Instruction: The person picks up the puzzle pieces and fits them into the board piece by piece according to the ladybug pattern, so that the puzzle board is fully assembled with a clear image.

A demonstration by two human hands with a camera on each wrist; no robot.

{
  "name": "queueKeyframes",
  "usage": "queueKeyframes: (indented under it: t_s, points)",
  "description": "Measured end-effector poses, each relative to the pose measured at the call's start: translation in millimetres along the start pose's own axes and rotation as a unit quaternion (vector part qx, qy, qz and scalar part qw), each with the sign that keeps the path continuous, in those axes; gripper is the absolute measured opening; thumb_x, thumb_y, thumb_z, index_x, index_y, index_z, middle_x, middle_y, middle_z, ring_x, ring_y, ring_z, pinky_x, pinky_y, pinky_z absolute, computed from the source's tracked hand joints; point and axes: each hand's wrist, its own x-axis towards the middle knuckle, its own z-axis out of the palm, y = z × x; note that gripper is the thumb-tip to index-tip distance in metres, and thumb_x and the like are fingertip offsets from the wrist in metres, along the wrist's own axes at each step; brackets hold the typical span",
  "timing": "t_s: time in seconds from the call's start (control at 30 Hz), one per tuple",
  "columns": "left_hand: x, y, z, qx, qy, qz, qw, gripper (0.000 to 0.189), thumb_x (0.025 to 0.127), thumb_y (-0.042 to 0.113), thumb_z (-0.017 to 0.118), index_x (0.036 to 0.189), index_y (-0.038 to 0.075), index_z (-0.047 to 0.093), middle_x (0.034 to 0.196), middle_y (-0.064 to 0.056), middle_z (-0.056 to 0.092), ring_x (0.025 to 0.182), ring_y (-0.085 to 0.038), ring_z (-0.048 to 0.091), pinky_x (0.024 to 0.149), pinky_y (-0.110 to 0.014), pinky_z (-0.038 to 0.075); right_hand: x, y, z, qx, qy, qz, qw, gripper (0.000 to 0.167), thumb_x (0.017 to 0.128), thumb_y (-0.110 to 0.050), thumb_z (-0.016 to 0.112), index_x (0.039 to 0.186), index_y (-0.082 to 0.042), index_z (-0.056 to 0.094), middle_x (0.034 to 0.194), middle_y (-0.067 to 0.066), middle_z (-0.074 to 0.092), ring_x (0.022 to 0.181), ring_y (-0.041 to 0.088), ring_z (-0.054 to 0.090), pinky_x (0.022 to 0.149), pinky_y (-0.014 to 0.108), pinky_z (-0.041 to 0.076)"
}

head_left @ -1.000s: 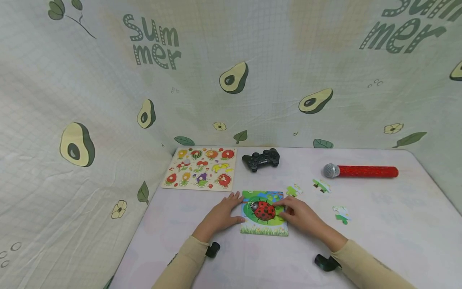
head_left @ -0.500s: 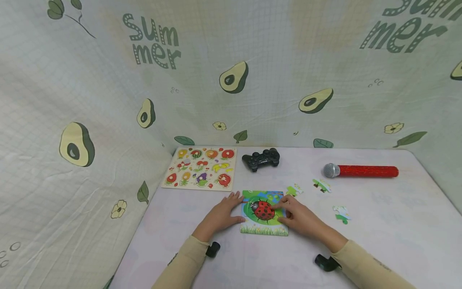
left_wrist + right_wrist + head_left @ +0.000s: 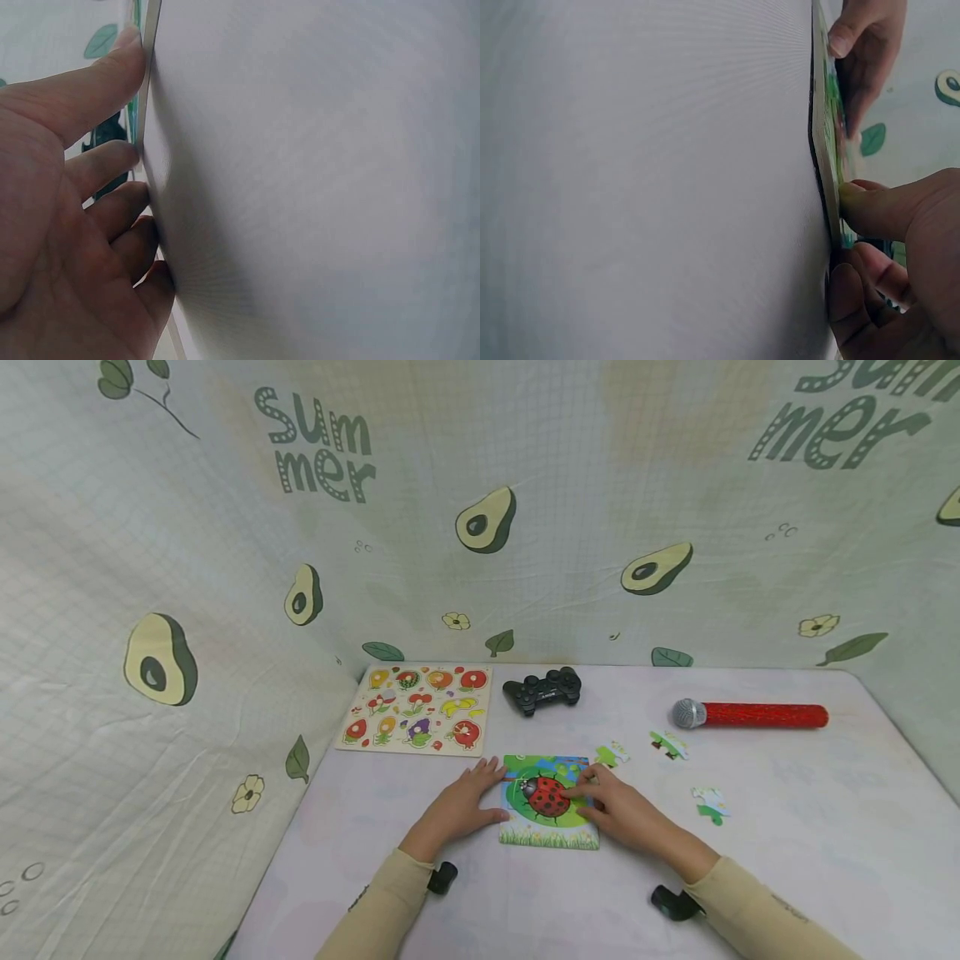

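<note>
A ladybug jigsaw puzzle (image 3: 546, 837) in a flat board lies at the middle of the table, its red beetle on a green leaf. My left hand (image 3: 459, 802) rests along its left edge, fingertips at the upper corner and thumb lower down. In the left wrist view the thumb (image 3: 120, 71) touches the board's side. My right hand (image 3: 626, 806) is over the right part of the puzzle, thumb and index finger pinching a puzzle piece there, mostly hidden by the fingers. The other fingers (image 3: 847, 292) curl beside the board's edge in the right wrist view.
Loose puzzle pieces lie right of the board: one (image 3: 611, 755) close by, another (image 3: 668, 745) farther back, a third (image 3: 709, 807) to the right. Behind are a fruit puzzle board (image 3: 415, 710), a black game controller (image 3: 543, 691) and a red microphone (image 3: 757, 716).
My right index finger and thumb have shifted slightly left and down over the puzzle. The left hand, the board and the loose pieces have stayed in place.
</note>
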Motion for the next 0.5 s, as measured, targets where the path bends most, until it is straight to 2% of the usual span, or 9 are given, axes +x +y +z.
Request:
queueKeyframes:
  t_s: [0.23, 0.5]
  points:
    - [0.2, 0.9, 0.0, -0.001, 0.000, -0.004, 1.0000, 0.079, 0.090, 0.044, 0.077, 0.157, 0.022, 0.042, 0.166, 0.001, 0.029, 0.155, -0.021, 0.019, 0.124, -0.046, 0.024, 0.6, 0.0, 1.0, -0.003, 0.011, 0.011, 0.9999, 0.027, 0.093, -0.013, 0.075, 0.120, -0.020, 0.077, 0.115, -0.002, 0.050, 0.079, 0.007, 0.047, 0.067, 0.023, 0.043]
    - [0.6, 0.5, 0.3, 0.000, -0.001, 0.000, 1.0000, 0.079, 0.090, 0.044, 0.076, 0.157, 0.021, 0.042, 0.166, 0.000, 0.029, 0.155, -0.022, 0.020, 0.124, -0.046, 0.024, 1.8, 3.3, -1.0, 0.015, -0.006, 0.004, 0.9999, 0.028, 0.095, -0.010, 0.072, 0.120, -0.020, 0.076, 0.119, 0.002, 0.051, 0.080, 0.005, 0.048, 0.068, 0.023, 0.045]
